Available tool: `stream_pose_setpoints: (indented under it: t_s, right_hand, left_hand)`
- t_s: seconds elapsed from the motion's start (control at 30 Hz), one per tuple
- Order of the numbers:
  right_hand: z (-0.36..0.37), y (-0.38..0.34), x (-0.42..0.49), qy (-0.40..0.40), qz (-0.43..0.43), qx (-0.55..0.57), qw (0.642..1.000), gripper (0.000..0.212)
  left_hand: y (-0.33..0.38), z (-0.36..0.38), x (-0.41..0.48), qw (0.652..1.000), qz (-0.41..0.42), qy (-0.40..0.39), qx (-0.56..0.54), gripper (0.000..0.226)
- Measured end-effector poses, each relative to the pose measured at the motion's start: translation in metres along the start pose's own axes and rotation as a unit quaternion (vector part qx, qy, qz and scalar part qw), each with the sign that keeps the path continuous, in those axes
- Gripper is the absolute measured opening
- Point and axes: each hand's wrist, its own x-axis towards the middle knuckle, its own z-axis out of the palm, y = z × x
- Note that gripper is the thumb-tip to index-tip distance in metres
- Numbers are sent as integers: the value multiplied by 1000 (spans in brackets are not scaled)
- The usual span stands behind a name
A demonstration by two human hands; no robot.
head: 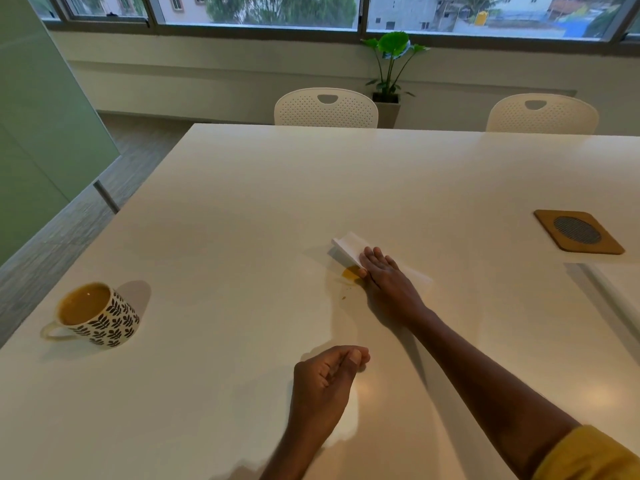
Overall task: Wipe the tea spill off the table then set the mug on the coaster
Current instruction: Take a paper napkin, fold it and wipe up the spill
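Observation:
A white mug (98,317) with a black leaf pattern stands at the left of the white table (242,202), full of tea, its handle pointing left. A small amber tea spill (349,273) lies mid-table, with a few droplets just below it. My right hand (386,277) lies flat on a folded white napkin (349,245), pressing it down at the spill's right edge. My left hand (327,382) rests near the front of the table, fingers curled in with nothing in them. A brown square coaster (578,232) with a dark round mesh centre lies at the far right.
Two white perforated chairs (325,107) (542,112) stand along the table's far edge. A potted plant (389,64) sits by the window wall beyond them. The table's left edge drops to a grey floor (69,220).

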Motion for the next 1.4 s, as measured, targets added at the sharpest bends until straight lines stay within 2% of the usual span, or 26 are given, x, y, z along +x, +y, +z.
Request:
stream_pose_setpoints:
  t_s: [0.73, 0.93, 1.03, 1.17, 1.27, 1.4]
  right_hand:
    - [14, -14, -6, -20, -26, 2, 999, 60]
    - [24, -27, -11, -10, -40, 8, 999, 60]
    - [27, -35, -14, -17, -46, 9, 999, 59]
    - [31, -47, -22, -31, -60, 10, 998, 58]
    - [34, -57, -28, -40, -67, 9, 997, 57]
    - [38, -72, -35, -57, -70, 20, 996, 57]
  left_hand:
    - [0, 0, 0, 1000, 4, -10, 23, 19]
    - [3, -1, -1, 999, 18, -17, -27, 46]
    - [2, -2, -3, 998, 34, 8, -50, 53]
    - [2, -7, -8, 994, 35, 86, -60, 67]
    - [3, -10, -10, 988, 26, 123, -93, 68]
    - [6, -12, -12, 983, -2, 134, -128, 68]
